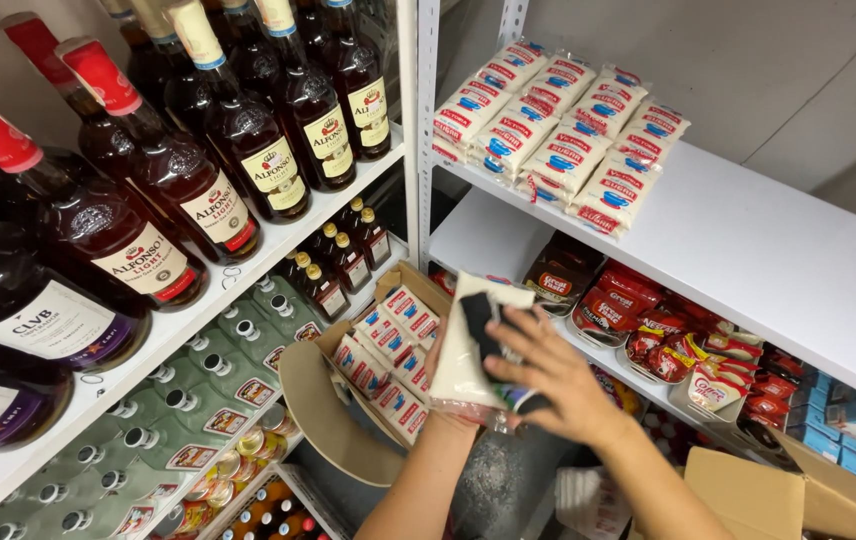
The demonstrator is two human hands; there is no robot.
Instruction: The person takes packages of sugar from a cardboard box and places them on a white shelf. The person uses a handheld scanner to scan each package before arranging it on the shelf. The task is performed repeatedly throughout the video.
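While seen from the head camera, lower centre of frame: right hand (560,385), fingers spread, laid over a white plastic packet (468,345) together with a small black object (483,320), kind unclear. Left hand (445,400) largely hidden beneath the packet, supporting it from below; its grip not readable. Right grip pressing on the packet's top face rather than wrapped around it. Both forearms rising from the bottom edge, converging at mid-frame. Just left of the hands, an open cardboard box (343,385) of small red-and-white packets. Upper left, dark liquor bottles (183,180) on a white shelf (278,255); upper right, stacked sachet packs (558,125). Probable risk: slick film and a flat-palm hold letting the packet or black object slide off and drop between box and shelving.
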